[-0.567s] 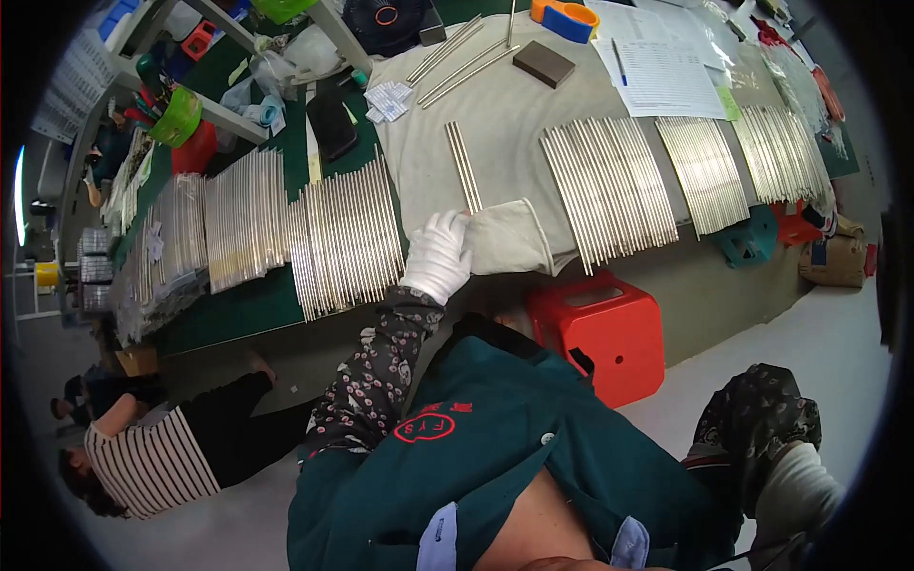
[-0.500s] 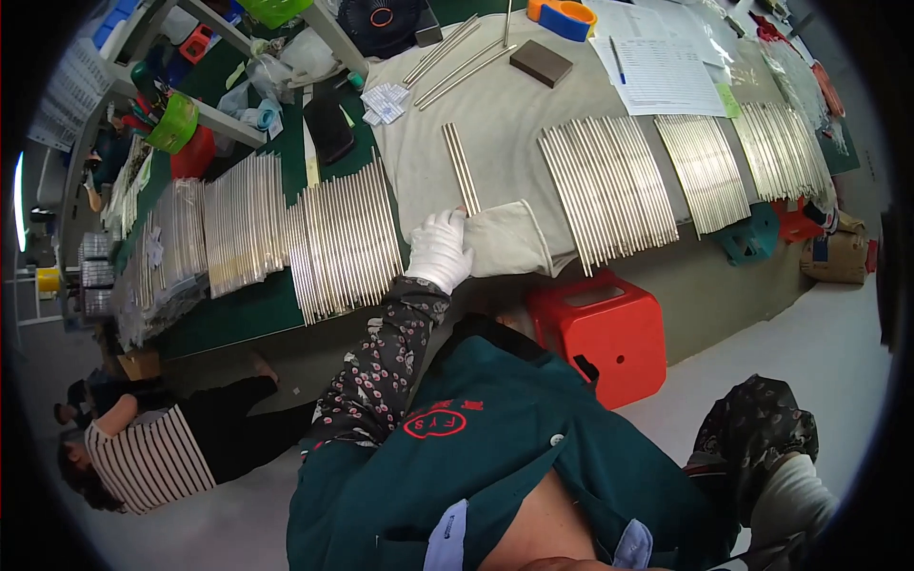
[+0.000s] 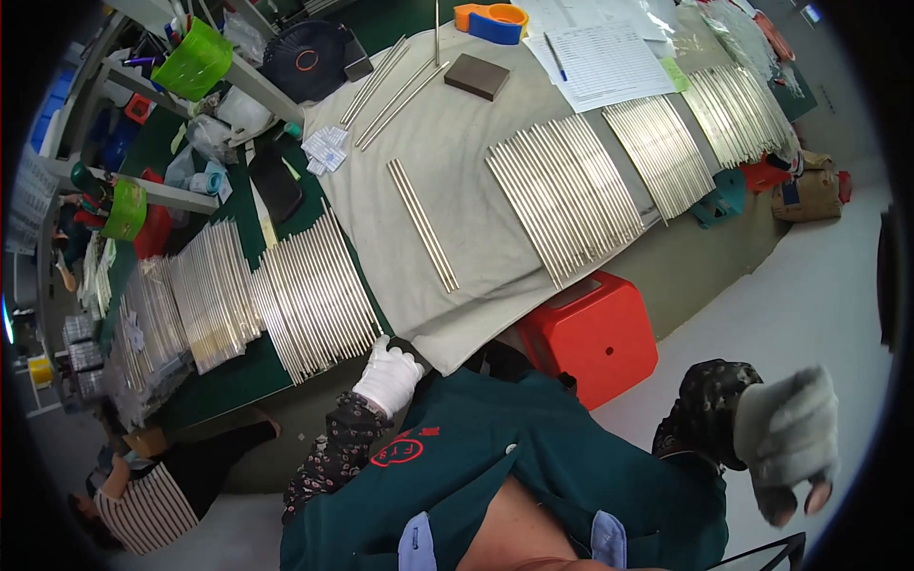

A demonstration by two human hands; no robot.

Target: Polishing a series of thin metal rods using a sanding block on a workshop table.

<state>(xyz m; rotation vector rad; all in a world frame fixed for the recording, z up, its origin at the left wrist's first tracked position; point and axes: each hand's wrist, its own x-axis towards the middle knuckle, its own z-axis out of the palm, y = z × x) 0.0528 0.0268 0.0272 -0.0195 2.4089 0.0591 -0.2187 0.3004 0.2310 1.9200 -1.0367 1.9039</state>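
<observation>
Left hand (image 3: 387, 377) has pulled back from mid-cloth to the surface edge, grip loosely curled on nothing, just beside the metal rods (image 3: 319, 295). Right hand (image 3: 788, 443), gloved, hangs empty, well apart.

Right hand (image 3: 785, 443), at 4 o'clock, motion-blurred; its grip cannot be told. Left hand (image 3: 387, 376) hides the bench (image 3: 228, 381) edge. Seated person (image 3: 143, 500), at 8 o'clock, cut by the rim.

Rod rows (image 3: 314, 295) left of cloth (image 3: 457, 171) — stool (image 3: 595, 333) below.
</observation>
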